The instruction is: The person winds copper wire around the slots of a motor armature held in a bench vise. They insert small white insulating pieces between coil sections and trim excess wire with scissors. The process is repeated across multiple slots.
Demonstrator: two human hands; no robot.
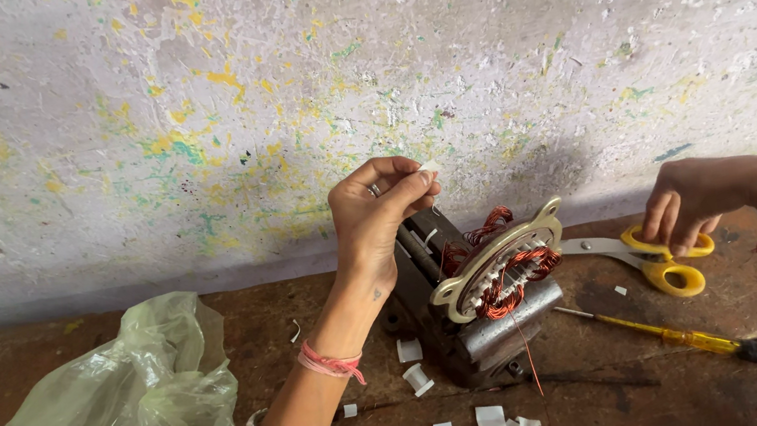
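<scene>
A: Where the wooden bench (pixel 39 368) meets the paint-flecked wall (pixel 177 93), what sits in the middle?

B: A small motor stator (pixel 492 291), tilted, with copper windings (pixel 510 278) and a cream ring on top. It stands against the bench's back edge, right of centre.

A: And the hands?

B: The left hand (pixel 379 218) is raised just above the stator, thumb and forefinger pinched shut on a small white paper slip (pixel 430 166). The right hand (pixel 690 199) rests at the back right of the bench, fingers curled loosely over yellow-handled scissors (pixel 664 259); whether it grips them, I cannot tell.

A: What else lies about?

B: A yellow screwdriver (pixel 683 342) in front of the scissors, cut white slips (pixel 478 425) scattered toward the front edge, and a crumpled green plastic bag (pixel 107 418) at the front left.

A: How should the slip be handled well?

B: I'd judge it best kept pinched near its end, held straight and flat, lined up with a slot between windings, and eased in gently so it neither buckles nor scrapes the copper.
</scene>
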